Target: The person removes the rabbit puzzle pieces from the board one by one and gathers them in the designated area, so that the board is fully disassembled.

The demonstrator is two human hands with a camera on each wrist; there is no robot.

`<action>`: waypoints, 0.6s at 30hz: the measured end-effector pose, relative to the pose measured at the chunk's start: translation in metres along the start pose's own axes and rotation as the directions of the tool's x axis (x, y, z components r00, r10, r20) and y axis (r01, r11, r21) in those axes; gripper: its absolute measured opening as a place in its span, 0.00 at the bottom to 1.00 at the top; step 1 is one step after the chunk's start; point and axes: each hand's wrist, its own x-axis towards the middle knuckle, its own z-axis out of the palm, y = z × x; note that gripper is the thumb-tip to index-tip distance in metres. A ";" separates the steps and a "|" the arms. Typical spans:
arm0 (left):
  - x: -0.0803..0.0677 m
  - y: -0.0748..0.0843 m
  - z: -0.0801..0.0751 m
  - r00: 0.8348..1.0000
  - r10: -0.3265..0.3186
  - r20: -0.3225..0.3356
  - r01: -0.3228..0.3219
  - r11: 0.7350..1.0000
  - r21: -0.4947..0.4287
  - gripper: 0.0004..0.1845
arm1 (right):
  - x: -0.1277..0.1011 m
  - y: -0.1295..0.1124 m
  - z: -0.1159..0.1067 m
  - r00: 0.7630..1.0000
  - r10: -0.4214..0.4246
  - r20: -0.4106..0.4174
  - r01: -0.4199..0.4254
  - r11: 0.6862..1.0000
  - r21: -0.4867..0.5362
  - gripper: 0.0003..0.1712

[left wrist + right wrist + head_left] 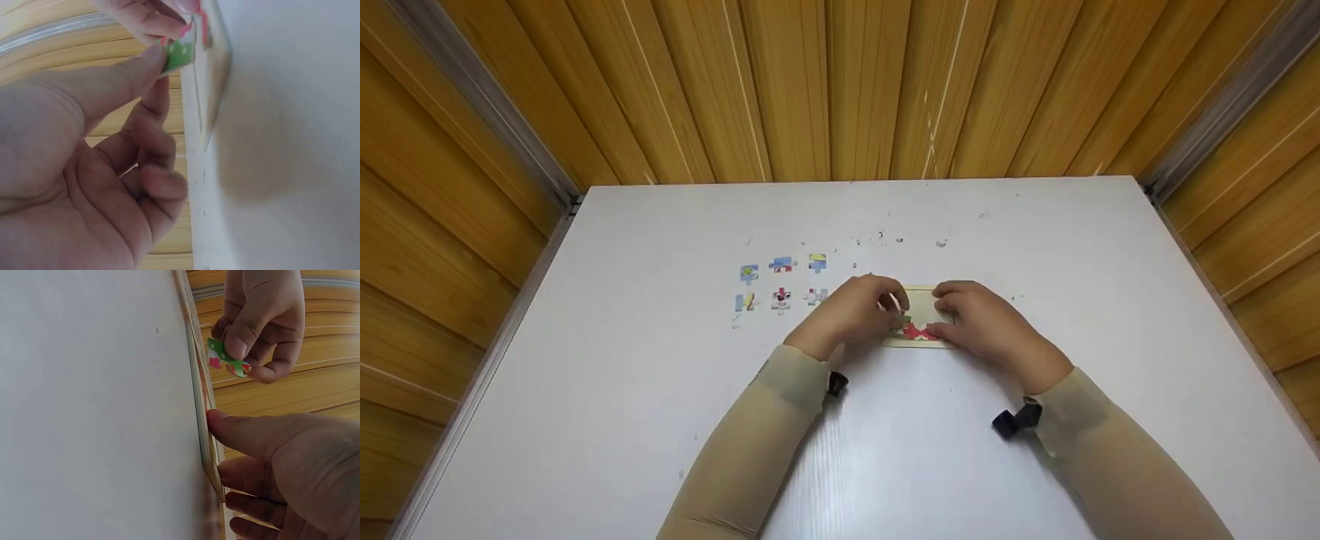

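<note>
In the left wrist view, my left hand (112,129) pinches a green jigsaw piece (180,55) with white dots between thumb and index finger. The piece is tilted and held close over a shallow wooden puzzle tray (922,302). Red-patterned pieces (916,331) lie along the tray's near side, while pale bare board shows behind them. My right hand (986,319) holds the tray at its right end, thumb on the near side and fingers by the far rim. In the right wrist view, the green piece (225,359) also shows some white and red.
Left of the tray, several loose jigsaw pieces (781,299) lie in two rows on the white table (622,360). Small dark marks (900,240) dot the tabletop beyond the tray. Wood-look panels (840,90) stand behind the table and at both sides.
</note>
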 end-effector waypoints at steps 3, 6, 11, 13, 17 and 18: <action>0.000 -0.001 -0.006 1.000 0.021 0.008 -0.020 0.994 -0.111 0.05 | -0.001 0.001 -0.002 1.000 -0.001 0.008 0.001 1.000 -0.004 0.20; -0.003 -0.006 -0.011 1.000 0.013 0.023 -0.007 0.970 -0.243 0.07 | -0.001 0.001 -0.002 1.000 -0.009 0.016 0.009 1.000 -0.012 0.17; -0.011 -0.012 -0.022 0.999 -0.048 0.022 0.053 0.916 -0.398 0.13 | -0.001 0.000 -0.003 1.000 -0.008 0.012 0.008 1.000 -0.018 0.17; -0.016 -0.015 -0.027 0.996 -0.084 0.016 0.083 0.899 -0.430 0.14 | -0.001 0.000 -0.002 1.000 -0.004 0.013 0.004 1.000 -0.018 0.19; -0.027 -0.023 -0.039 0.988 -0.152 0.004 0.136 0.875 -0.464 0.16 | -0.001 -0.001 -0.001 1.000 0.017 0.025 -0.016 1.000 -0.013 0.23; -0.031 -0.026 -0.042 0.986 -0.168 0.003 0.149 0.869 -0.472 0.17 | -0.001 -0.001 -0.001 0.999 0.025 0.029 -0.024 1.000 -0.011 0.24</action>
